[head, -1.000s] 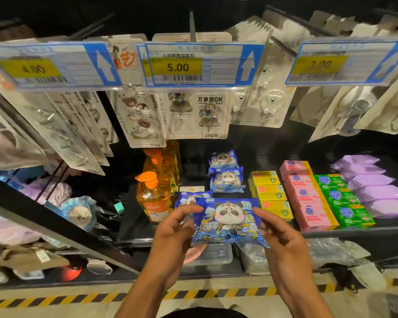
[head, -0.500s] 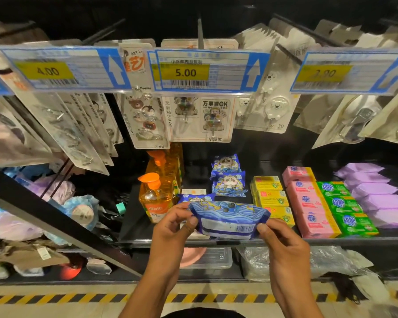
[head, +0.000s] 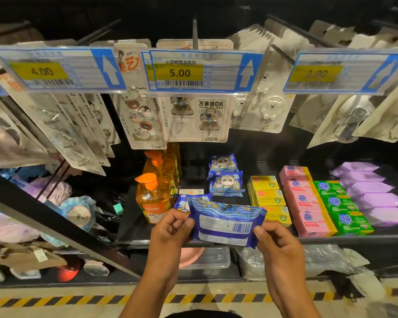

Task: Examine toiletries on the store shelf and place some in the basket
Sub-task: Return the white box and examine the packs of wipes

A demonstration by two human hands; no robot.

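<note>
**Item:** blue pack (head: pixel 225 223), soft printed wrapper, back side out, barcode and small print showing.
**Location:** held in the air just in front of the shelf (head: pixel 331 240), level with its front edge, not resting on it.
**Left hand** (head: pixel 170 230): pinching the pack's left end between thumb and curled fingers.
**Right hand** (head: pixel 278 244): pinching the pack's right end, thumb on top.
**Basket:** not in view.

**Neighbours on the shelf:**
- Second blue pack (head: pixel 182 200) at the front edge, just behind the held one.
- Orange bottle (head: pixel 153 198) at the left of the shelf, near the left hand.
- Two panda packs (head: pixel 225 182) further back on the shelf.
- Yellow boxes (head: pixel 268 196) and pink boxes (head: pixel 306 203) toward the right of the shelf.

**Hazards, as judged:**
- Slip. Cause: grip at the two ends only, on what looks like smooth film. Likely result: a fall to the floor below the shelf.
- Knock. Cause: a left hand swinging back toward the shelf while turning the pack. Probably at stake: the orange bottle, tall and close to the front edge, or the second blue pack.
- Crushed or torn wrapper. Cause: too much squeeze or pull between the hands during reading.
- Misplaced drop. Cause: basket outside the view, so release only after finding it by eye.
</note>
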